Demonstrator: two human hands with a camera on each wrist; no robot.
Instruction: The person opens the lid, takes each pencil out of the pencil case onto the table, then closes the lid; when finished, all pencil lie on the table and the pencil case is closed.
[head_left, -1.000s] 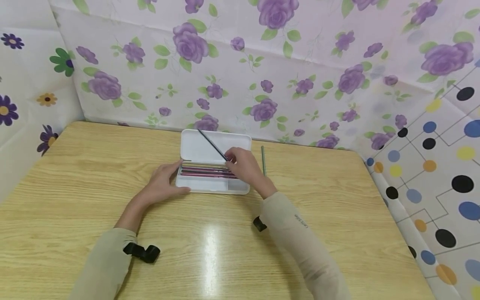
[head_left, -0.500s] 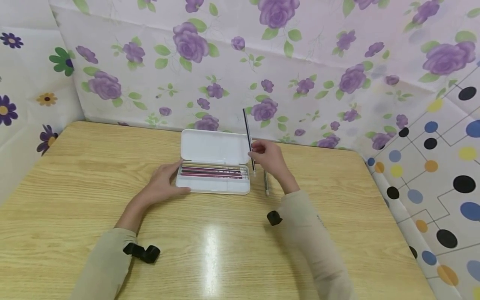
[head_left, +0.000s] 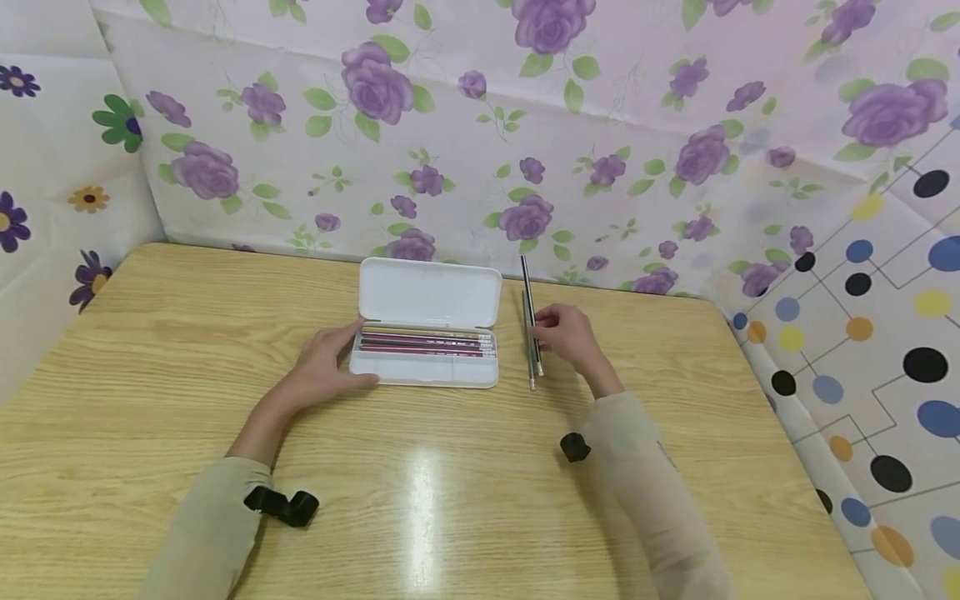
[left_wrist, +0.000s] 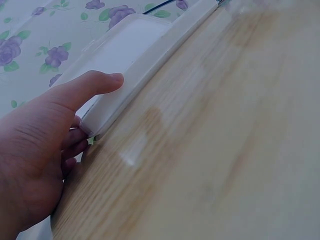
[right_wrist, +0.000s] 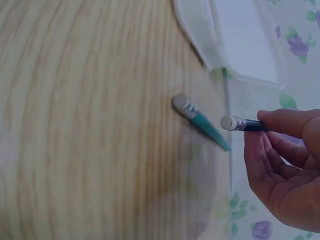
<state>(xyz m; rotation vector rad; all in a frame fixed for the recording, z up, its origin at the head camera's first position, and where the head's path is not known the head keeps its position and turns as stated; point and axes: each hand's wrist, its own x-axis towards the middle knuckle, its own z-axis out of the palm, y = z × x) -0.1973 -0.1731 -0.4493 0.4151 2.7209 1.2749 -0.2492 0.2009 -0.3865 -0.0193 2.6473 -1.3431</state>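
Observation:
A white pencil case (head_left: 401,369) lies open on the table, its lid (head_left: 429,292) tipped back. Several pencils (head_left: 423,342) lie side by side in its rear compartment. My left hand (head_left: 322,364) grips the left end of the case; in the left wrist view the thumb (left_wrist: 102,82) lies over the front corner and the fingers reach round the end. Between right thumb and fingers, my right hand (head_left: 566,335) pinches a dark pencil (head_left: 528,283), its white eraser end toward me. Right beside it a green pencil (right_wrist: 205,127) lies on the table, right of the case.
The wooden table (head_left: 375,483) ends at a flowered cloth wall (head_left: 450,167) just behind the lid. A dotted sheet (head_left: 862,375) stands along the right side. Black wrist mounts (head_left: 283,506) sit at both sleeves.
My right hand has lifted the dark pencil away from the case and carried it right, down beside the green pencil. The left hand stays on the case.

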